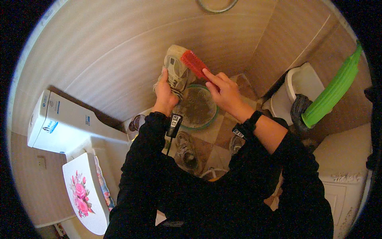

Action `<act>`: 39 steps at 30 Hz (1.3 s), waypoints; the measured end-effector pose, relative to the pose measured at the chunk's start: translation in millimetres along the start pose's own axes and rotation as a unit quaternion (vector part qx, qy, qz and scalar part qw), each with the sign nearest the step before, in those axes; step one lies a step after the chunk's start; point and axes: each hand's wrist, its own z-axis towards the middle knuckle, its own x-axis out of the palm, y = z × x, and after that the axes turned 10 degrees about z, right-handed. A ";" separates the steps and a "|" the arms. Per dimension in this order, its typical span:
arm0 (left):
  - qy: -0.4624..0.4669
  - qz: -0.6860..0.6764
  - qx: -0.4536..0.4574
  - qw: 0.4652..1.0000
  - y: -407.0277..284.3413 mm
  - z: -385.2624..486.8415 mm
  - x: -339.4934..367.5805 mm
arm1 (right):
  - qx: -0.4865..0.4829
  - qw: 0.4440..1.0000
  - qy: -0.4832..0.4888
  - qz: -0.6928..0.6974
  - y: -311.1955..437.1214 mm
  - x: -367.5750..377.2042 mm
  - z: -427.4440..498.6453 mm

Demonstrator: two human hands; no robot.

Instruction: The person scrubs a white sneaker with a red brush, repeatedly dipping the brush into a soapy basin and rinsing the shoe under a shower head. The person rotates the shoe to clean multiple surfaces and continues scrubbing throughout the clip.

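My left hand point(166, 95) grips a light-coloured sneaker point(174, 71) near its heel, laces towards me and toe pointing up and away. A red scrub brush point(194, 64) is held in my right hand point(224, 89), with my index finger stretched along its back. The brush's far end meets the side of the shoe near the toe; its bristles are mostly hidden. Below both hands stands a round basin point(217, 115) with a greenish rim, holding murky greyish water. Each wrist wears a black strap with a small device.
A toilet with a white tank point(68, 119) and rose-printed lid point(83, 194) stands on the left. Another sneaker point(188, 151) is on the tiled floor point(213, 155). At right are a pale plastic bin point(307, 83), a long green object point(334, 86) and a white cabinet point(340, 161).
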 end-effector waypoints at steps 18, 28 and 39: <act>0.018 0.030 0.062 0.997 4.0 1.9 1.3 | 0.005 0.987 0.104 -0.121 32.0 -45.8 -7.1; -0.009 0.012 0.047 0.999 5.6 4.3 -6.0 | 0.010 0.988 0.072 -0.137 27.1 -47.1 -7.3; -0.017 0.025 0.062 0.998 8.6 3.0 4.1 | -0.043 0.975 0.096 -0.195 38.7 -41.7 9.7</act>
